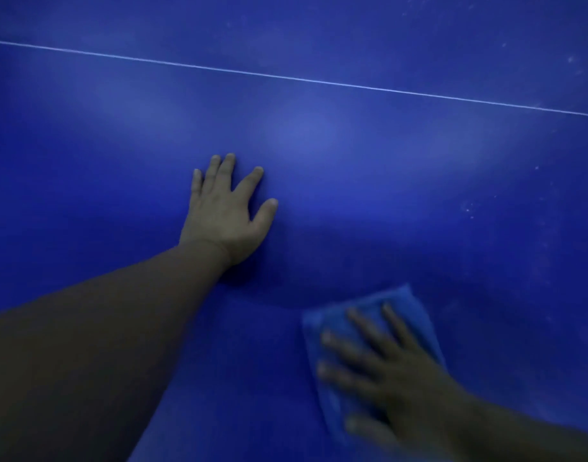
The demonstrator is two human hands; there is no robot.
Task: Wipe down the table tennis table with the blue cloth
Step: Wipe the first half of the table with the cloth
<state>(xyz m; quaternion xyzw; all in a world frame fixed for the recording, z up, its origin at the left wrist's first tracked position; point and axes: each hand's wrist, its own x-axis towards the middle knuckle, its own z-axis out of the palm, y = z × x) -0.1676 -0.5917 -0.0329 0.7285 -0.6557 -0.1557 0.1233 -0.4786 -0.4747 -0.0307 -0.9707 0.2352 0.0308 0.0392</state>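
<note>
Filling the whole view: one broad, smooth, deep-blue table tennis tabletop (319, 135), matt with soft pale sheen patches across its middle.

Item: bare left forearm (102, 345), entering from the lower left edge and running diagonally up toward the centre, dark in shadow.

Item: left hand (224, 211), palm down and flat on the bare tabletop near the centre, fingers straight and spread, thumb splayed out to the right. It holds nothing.

Item: right hand (395, 378), lower right, blurred. Palm down with fingers straight and fanned apart, pressing flat on the cloth; fingertips point up and left.

Item: folded blue fabric cloth (409, 303), a shade lighter than the tabletop, lying flat on it at lower right, directly beneath the right hand. Its far edge and left edge show beyond the fingertips; the rest is covered by palm and wrist. It lies well apart from the left hand, below and to the right of it.

Item: thin white painted line (296, 80), crossing the tabletop from upper left down to the right edge, beyond both hands.

Item: scattered pale specks (468, 208) on the right side of the tabletop.
</note>
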